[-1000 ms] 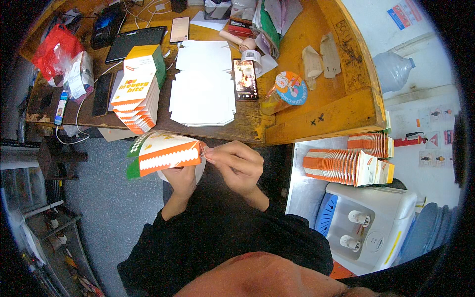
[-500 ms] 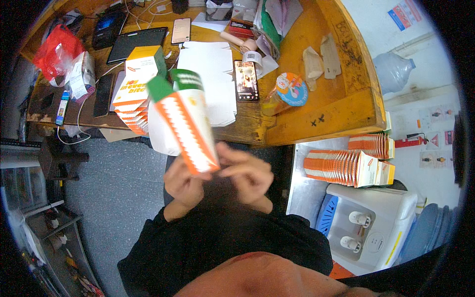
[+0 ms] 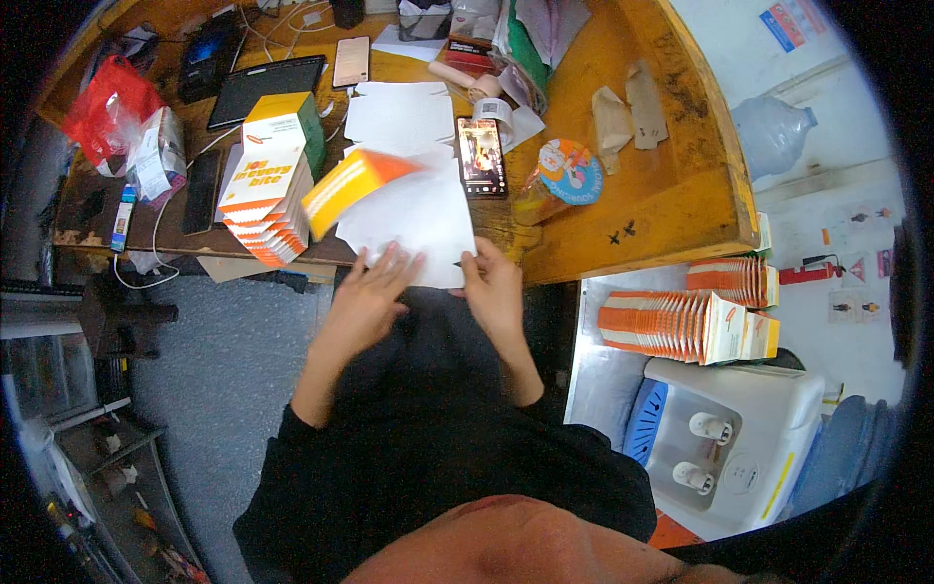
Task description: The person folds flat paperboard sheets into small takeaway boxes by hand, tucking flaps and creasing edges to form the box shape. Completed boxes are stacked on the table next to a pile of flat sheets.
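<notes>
Holds a white card sheet (image 3: 433, 209) at the centre of the frame, pinching its lower right corner with the right hand (image 3: 494, 284) and resting the left hand (image 3: 365, 297), fingers spread, at its lower left edge, below a blurred orange-and-yellow carton (image 3: 352, 187), near stacked cartons (image 3: 277, 180) at upper left.

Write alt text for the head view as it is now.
A left hand spreads over a white card at a desk edge; a right hand touches its near right corner. A blurred yellow-orange shape shows above, between stacked cartons and a phone.
</notes>
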### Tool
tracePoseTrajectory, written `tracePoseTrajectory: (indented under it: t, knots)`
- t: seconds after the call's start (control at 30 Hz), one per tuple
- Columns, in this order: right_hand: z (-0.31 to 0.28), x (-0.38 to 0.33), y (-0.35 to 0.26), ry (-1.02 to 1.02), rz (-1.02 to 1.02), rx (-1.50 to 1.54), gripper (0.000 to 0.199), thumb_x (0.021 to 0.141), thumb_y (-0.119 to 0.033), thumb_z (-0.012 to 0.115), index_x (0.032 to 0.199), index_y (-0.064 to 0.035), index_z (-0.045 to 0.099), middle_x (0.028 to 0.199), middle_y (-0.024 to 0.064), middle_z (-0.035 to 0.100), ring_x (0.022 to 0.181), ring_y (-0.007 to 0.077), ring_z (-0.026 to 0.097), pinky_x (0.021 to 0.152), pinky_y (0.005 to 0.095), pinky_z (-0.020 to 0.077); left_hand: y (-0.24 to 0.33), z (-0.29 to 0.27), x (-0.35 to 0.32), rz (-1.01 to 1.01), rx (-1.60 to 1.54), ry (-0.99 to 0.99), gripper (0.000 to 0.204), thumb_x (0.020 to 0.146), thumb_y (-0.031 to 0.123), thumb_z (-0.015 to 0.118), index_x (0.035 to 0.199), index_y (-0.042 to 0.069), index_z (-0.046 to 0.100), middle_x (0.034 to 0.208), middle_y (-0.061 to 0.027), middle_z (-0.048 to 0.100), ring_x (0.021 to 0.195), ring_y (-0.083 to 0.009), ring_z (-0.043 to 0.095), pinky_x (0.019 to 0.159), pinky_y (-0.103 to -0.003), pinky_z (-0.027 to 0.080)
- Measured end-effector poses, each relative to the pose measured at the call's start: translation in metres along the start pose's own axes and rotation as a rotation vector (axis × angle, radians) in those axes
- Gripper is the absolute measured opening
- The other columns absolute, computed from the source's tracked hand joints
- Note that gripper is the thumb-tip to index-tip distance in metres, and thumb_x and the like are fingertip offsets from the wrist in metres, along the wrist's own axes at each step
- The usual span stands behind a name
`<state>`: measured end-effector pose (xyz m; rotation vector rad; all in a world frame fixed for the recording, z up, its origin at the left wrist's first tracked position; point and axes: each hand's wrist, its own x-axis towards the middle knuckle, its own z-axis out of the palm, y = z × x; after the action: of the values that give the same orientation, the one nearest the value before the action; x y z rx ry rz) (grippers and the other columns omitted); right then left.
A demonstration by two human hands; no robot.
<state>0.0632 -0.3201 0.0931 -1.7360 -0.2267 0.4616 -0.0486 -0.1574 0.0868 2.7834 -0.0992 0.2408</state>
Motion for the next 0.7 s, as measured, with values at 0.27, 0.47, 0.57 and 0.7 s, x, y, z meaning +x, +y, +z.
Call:
tracePoseTrajectory:
  t: [0.27, 0.47, 0.57, 0.7]
  knots:
    - [-0.004, 0.029, 0.035, -0.127, 0.034, -0.299, 0.023, 0.097, -0.017, 0.059, 0.098, 0.0048, 0.066, 0.073, 0.0063, 0.067, 0.064, 0.0102, 0.064, 0.055, 0.0242, 0.0486, 0.045, 0.077, 0.012, -0.21, -0.208, 0.265, 0.041, 0.085, 0.002, 0.06, 0.126, 0.003, 0.059, 0.123, -0.0203, 0.063, 0.11, -0.0335, 0.065, 0.082, -0.038, 0.058]
    - [-0.017, 0.013, 0.008, -0.178, 0.182, 0.016, 0.024, 0.099, -0.017, 0.056, 0.1, 0.0042, 0.068, 0.083, 0.0085, 0.07, 0.069, 0.0127, 0.068, 0.056, 0.0239, 0.0552, 0.057, 0.053, 0.009, -0.159, -0.174, 0.386, 0.04, 0.082, -0.001, 0.06, 0.122, 0.0, 0.062, 0.125, -0.015, 0.064, 0.114, -0.0309, 0.063, 0.086, -0.037, 0.056]
    - [0.002, -0.004, -0.004, 0.014, 0.025, 0.065, 0.023, 0.099, -0.014, 0.057, 0.103, 0.0051, 0.068, 0.083, 0.0097, 0.071, 0.07, 0.0131, 0.069, 0.057, 0.0252, 0.0579, 0.059, 0.037, 0.01, -0.212, -0.162, 0.411, 0.041, 0.08, -0.001, 0.061, 0.121, -0.002, 0.061, 0.128, -0.0138, 0.062, 0.114, -0.031, 0.062, 0.09, -0.037, 0.054]
    - [0.017, 0.001, -0.005, 0.1, -0.122, 0.069, 0.022, 0.098, -0.011, 0.059, 0.111, 0.0055, 0.068, 0.093, 0.0076, 0.071, 0.082, 0.0164, 0.071, 0.065, 0.0262, 0.0596, 0.05, 0.035, 0.019, -0.187, -0.195, 0.476, 0.034, 0.084, -0.001, 0.064, 0.118, -0.003, 0.062, 0.123, -0.0143, 0.063, 0.106, -0.0317, 0.064, 0.087, -0.037, 0.055]
